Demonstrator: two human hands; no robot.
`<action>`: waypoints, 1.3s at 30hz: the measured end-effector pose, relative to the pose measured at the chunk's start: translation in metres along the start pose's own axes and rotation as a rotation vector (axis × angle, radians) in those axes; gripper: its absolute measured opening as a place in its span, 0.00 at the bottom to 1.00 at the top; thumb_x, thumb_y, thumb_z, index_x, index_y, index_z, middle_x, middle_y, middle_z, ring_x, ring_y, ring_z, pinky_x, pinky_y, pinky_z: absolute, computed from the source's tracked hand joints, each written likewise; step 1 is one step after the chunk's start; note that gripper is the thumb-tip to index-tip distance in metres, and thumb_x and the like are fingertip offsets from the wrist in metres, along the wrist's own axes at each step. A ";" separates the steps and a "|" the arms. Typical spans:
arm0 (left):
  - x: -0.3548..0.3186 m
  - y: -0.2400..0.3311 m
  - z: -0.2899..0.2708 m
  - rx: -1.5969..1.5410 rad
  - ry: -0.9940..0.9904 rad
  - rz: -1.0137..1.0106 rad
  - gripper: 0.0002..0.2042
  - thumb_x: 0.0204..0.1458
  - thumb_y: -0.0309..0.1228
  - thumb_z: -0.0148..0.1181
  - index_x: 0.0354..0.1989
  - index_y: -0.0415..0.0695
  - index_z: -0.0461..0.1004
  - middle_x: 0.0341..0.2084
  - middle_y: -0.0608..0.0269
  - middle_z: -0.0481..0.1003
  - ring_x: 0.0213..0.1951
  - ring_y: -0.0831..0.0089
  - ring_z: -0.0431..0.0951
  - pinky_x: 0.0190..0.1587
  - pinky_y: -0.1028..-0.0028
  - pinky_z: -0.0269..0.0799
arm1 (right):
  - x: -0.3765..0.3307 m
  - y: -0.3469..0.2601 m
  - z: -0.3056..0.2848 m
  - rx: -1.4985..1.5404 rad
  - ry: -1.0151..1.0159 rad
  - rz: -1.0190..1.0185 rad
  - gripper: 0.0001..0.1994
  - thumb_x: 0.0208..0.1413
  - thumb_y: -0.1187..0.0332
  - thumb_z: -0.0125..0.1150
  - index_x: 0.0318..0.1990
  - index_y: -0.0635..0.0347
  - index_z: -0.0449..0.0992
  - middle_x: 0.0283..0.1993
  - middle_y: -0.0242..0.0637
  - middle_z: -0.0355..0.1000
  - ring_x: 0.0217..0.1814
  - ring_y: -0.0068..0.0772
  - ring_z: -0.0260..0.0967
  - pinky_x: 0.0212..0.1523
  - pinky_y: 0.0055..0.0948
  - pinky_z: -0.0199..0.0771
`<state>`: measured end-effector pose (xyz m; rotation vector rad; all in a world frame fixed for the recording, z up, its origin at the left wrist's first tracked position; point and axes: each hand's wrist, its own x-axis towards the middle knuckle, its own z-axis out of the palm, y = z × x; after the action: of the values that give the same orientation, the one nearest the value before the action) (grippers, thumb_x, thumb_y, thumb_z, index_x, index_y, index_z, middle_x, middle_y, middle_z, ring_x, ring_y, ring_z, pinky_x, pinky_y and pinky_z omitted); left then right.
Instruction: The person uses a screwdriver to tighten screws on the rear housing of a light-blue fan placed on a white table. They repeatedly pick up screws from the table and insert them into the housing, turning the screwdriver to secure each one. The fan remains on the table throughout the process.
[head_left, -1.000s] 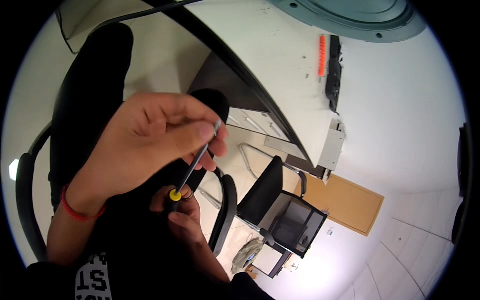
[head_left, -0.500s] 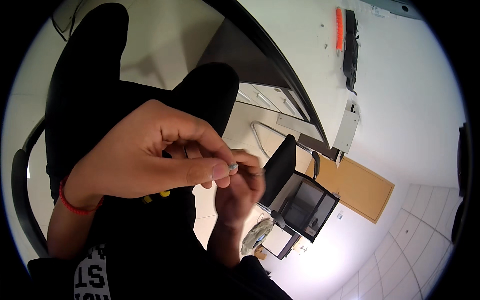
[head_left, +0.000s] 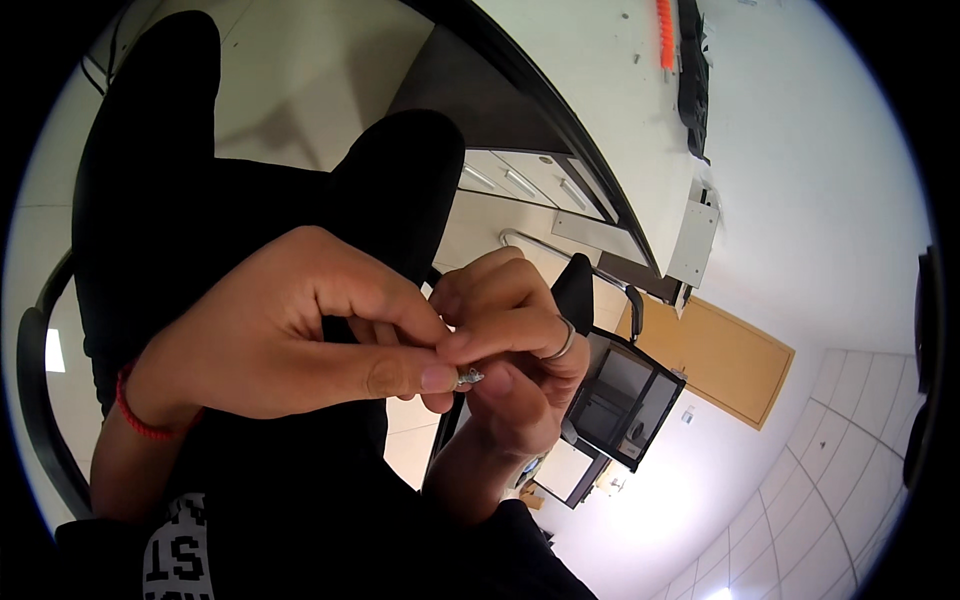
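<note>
Here we see the left hand (head_left: 300,335) and right hand (head_left: 510,365) pinching a tiny metal piece (head_left: 468,377), mostly hidden by fingertips.

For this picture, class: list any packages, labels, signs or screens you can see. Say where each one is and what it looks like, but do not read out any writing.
White block lettering printed on black clothing: bottom left edge, below the left hand.
Small pale label or wall plate: on the white wall beside the brown wooden panel, right of the right hand; too small to tell more.
No screens or packages can be made out for certain.
</note>
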<state>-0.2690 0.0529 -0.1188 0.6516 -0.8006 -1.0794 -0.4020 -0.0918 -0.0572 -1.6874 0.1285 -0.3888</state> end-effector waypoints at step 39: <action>0.002 -0.003 0.006 -0.118 0.050 -0.067 0.06 0.55 0.29 0.67 0.32 0.38 0.82 0.25 0.59 0.83 0.26 0.76 0.83 0.29 0.81 0.76 | -0.002 0.005 0.003 0.019 0.044 -0.042 0.07 0.53 0.70 0.59 0.36 0.66 0.76 0.33 0.41 0.70 0.34 0.33 0.67 0.37 0.33 0.69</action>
<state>-0.2749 0.0494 -0.1175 0.6071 -0.6702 -1.1580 -0.4027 -0.0890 -0.0623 -1.6657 0.1213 -0.4580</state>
